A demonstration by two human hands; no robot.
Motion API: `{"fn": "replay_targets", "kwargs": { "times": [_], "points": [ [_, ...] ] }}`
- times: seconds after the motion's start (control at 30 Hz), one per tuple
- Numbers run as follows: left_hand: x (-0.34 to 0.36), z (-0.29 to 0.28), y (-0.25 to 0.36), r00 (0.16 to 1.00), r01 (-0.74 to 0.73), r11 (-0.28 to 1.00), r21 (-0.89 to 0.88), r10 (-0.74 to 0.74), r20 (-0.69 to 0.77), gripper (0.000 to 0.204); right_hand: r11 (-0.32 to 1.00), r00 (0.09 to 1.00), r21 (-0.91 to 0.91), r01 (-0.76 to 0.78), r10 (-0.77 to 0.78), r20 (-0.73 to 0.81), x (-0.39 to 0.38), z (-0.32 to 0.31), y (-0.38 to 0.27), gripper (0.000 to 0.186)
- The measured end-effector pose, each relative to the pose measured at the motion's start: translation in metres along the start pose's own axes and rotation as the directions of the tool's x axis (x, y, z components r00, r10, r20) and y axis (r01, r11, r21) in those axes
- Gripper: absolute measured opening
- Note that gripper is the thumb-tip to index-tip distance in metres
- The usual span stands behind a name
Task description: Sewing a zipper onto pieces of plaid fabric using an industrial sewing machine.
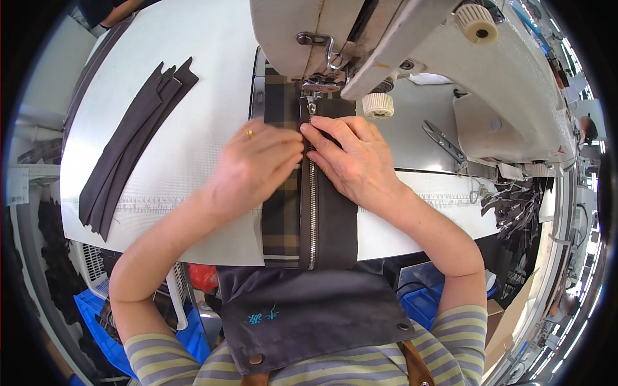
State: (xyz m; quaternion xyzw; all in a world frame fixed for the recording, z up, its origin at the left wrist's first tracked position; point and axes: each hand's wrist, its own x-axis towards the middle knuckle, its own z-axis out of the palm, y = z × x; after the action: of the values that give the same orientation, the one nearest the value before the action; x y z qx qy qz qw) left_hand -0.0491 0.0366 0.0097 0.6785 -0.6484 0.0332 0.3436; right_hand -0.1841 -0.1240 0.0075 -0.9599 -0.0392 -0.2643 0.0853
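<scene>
Zipper (313, 219), metal-toothed, lies lengthwise on dark cloth (338, 225) under the sewing machine (515, 83); from my remote station I see its teeth run from the table's front edge up toward the needle area. Slider (312, 108) sits at the upper end, just below the presser foot (311, 95). Plaid fabric (280, 225) in brown and black lies along the left side of the zipper.

Right hand (347, 151): fingers bent and drawn together, tips on the zipper's upper part; whether they pinch the cloth I cannot tell. Left hand (264, 161): motion-blurred, ring on one finger, fingers bunched, tips beside the zipper close to the right fingertips; I cannot tell whether it grips anything.

Outward, I note a white table (193, 135) with a printed measuring scale crossing it. Stacked dark cloth strips (135, 151) lie at the left, well apart from the hands. Scissors (444, 141) rest right of the machine's needle area; dark scraps (515, 206) with loose threads bunch at the far right. Below the table edge, I log a dark apron (335, 315) over a striped shirt (460, 334).
</scene>
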Motion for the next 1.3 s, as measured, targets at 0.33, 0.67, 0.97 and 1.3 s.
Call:
{"fn": "replay_targets", "kwargs": {
  "times": [0.33, 0.67, 0.97, 1.3],
  "points": [
    [0.029, 0.010, -0.031, 0.980, 0.106, 0.994, 0.025, -0.100, -0.173, 0.014, 0.943, 0.975, 0.275, -0.187, 0.213, -0.067, 0.000, 0.000, 0.015, 0.024],
    [0.027, 0.012, -0.037, 0.974, 0.080, 0.996, 0.039, -0.070, -0.214, 0.011, 0.991, 0.991, 0.076, -0.111, 0.116, -0.063, 0.024, 0.017, 0.029, 0.017],
    [0.034, 0.008, -0.033, 0.958, 0.168, 0.986, -0.010, -0.166, -0.233, 0.012, 0.986, 0.997, 0.166, 0.002, 0.010, -0.074, 0.023, 0.018, 0.037, 0.025],
    [0.059, 0.001, -0.051, 0.864, 0.501, 0.806, -0.316, -0.485, 0.134, 0.019, 1.000, 0.999, 0.016, -0.003, 0.003, -0.050, 0.020, 0.013, 0.030, 0.026]
  ]
}}
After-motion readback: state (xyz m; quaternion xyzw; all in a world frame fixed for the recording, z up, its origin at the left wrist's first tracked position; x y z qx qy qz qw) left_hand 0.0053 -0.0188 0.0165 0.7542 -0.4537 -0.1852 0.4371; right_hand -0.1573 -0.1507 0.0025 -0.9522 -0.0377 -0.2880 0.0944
